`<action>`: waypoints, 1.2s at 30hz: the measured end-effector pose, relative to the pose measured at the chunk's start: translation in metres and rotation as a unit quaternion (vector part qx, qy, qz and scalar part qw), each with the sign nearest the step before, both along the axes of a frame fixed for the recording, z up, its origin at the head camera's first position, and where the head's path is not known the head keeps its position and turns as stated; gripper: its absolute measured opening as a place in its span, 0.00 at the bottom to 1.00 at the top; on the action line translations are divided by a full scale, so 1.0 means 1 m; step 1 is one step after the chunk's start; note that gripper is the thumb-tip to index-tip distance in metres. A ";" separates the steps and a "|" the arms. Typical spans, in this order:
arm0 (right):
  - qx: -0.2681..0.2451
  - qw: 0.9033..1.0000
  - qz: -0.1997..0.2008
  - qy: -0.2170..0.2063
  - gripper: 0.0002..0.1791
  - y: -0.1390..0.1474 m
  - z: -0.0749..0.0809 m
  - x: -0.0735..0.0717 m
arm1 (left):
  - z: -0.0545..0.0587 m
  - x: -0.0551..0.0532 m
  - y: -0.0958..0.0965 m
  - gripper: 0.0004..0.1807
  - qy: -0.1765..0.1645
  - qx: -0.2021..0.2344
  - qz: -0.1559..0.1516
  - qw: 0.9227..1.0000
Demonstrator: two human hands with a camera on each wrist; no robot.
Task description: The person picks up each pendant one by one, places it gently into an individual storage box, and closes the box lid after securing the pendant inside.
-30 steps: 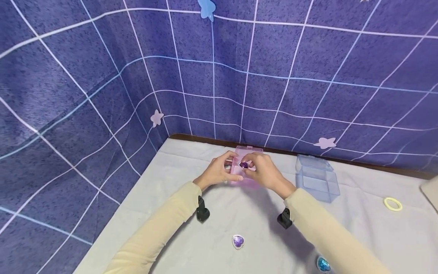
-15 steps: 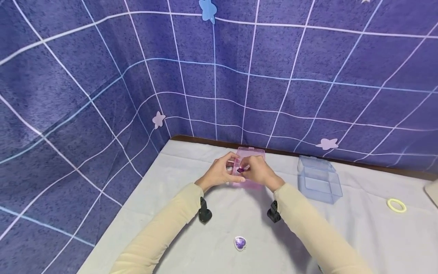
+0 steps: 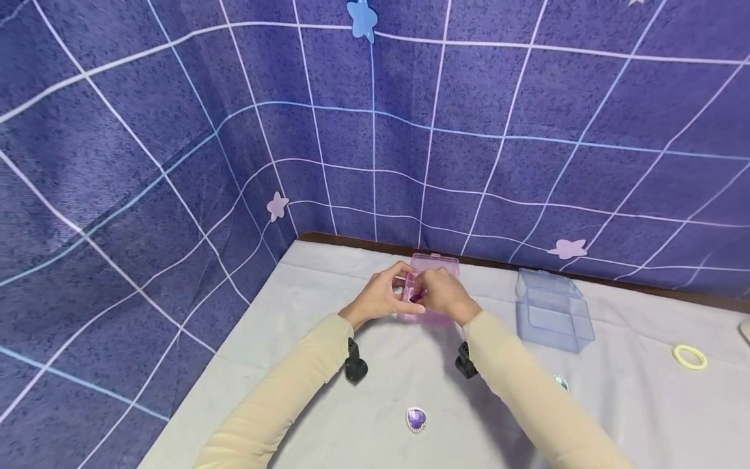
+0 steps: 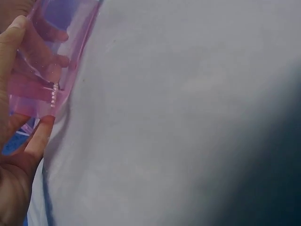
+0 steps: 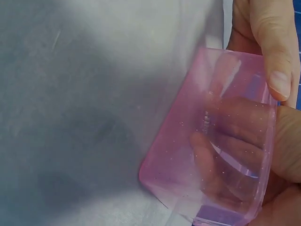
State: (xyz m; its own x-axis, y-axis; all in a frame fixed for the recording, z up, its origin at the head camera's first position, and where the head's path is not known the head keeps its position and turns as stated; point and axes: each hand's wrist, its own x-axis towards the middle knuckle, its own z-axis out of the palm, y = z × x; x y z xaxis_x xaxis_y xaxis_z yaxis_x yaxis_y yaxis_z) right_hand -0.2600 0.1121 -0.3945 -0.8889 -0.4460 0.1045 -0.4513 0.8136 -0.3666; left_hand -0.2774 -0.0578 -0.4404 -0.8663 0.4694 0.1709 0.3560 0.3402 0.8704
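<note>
Near the back edge of the table, a translucent pink plastic box (image 3: 435, 319) stands with its lid raised. My left hand (image 3: 377, 298) grips its left wall, thumb toward the front. My right hand (image 3: 443, 294) reaches inside, its fingers showing through the pink wall in the right wrist view. Those fingers pinch a dark purple gem (image 3: 415, 298), mostly hidden in the head view. Its beaded silver edge (image 4: 54, 95) shows through the plastic in the left wrist view, close to the box floor.
A purple heart-shaped gem (image 3: 416, 419) lies on the white cloth toward the front. Right of the pink box stands an open translucent blue box (image 3: 553, 319). A teal gem (image 3: 560, 382) peeks out beside the right sleeve, and a yellow ring (image 3: 689, 357) lies farther right.
My right hand has lowered the dark purple gem from over the pink box down into it. My left hand keeps its grip on the wall. The head view has shifted slightly.
</note>
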 end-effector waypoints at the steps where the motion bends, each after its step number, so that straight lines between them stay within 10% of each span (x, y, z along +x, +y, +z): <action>1: 0.002 1.000 -0.001 -0.003 0.06 0.000 0.000 0.000 | 0.000 0.000 0.000 0.36 0.002 -0.004 0.001 1.000; 24: -0.010 0.999 0.024 0.031 0.09 0.016 0.010 0.004 | 0.002 -0.002 0.000 0.39 0.014 -0.044 0.010 0.999; 36: -0.063 0.991 0.001 0.117 0.14 0.036 0.033 0.052 | 0.003 -0.005 0.000 0.39 0.013 -0.048 0.010 0.999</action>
